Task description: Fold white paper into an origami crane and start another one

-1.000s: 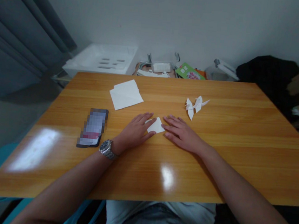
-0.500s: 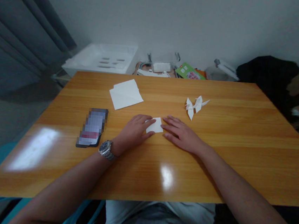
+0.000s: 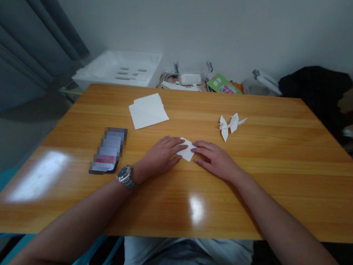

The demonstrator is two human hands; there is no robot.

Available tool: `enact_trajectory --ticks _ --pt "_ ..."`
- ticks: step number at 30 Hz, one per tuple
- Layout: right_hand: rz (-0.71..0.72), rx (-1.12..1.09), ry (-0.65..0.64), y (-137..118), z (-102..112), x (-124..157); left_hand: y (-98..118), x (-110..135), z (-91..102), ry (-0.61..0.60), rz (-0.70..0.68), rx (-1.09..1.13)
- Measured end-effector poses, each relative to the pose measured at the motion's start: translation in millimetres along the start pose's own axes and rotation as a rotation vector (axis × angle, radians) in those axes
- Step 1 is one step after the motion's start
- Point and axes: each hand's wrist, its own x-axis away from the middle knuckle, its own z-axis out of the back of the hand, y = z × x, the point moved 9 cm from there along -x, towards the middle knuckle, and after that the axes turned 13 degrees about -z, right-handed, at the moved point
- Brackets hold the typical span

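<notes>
Since a moment ago the small folded paper [image 3: 188,151] has turned under your fingers: it lay squarely between your hands, and now it sits cornerwise, one point aimed away from you. Your left hand [image 3: 161,156] lies flat on the wooden table [image 3: 252,190], fingers loosely spread, with the fingertips pressing the paper's left edge; a metal wristwatch [image 3: 125,176] sits on that wrist. Your right hand [image 3: 216,160] is also flat and relaxed, its fingertips touching the paper's right edge. Neither hand grips the sheet; both pin it down.

The paper is plain white, small and folded thick, showing a roughly diamond outline, partly hidden beneath your fingers. It rests on the table just between your hands, near the middle of the tabletop.

Beyond your right hand, toward the table's far side, stands a finished white paper crane [image 3: 229,125]. Beyond your left hand lies a stack of white paper sheets [image 3: 148,111], and to its left, near the table's left edge, a smartphone [image 3: 108,150].
</notes>
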Motion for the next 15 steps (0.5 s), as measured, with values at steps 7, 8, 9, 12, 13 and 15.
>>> enact_trajectory --ticks 7,8,9,12,13,15 --pt "0.004 -0.016 0.008 -3.5 1.9 -0.6 0.8 0.1 3.4 0.036 0.011 -0.028" --pt "0.009 -0.015 0.009 -4.0 1.9 -0.5 0.9 0.3 4.2 0.044 0.010 -0.038" --pt "0.013 -0.014 0.011 -4.4 1.8 -0.3 0.8 0.5 4.8 0.051 0.009 -0.045" --pt "0.032 -0.015 0.022 -5.5 1.3 0.3 0.2 0.8 5.1 0.061 0.004 -0.051" --pt "0.042 -0.018 0.032 -6.0 1.4 0.5 0.2 0.7 5.0 0.063 0.002 -0.053" --pt "0.064 -0.023 0.058 -6.9 2.0 0.9 0.0 0.3 5.0 0.068 0.001 -0.057"
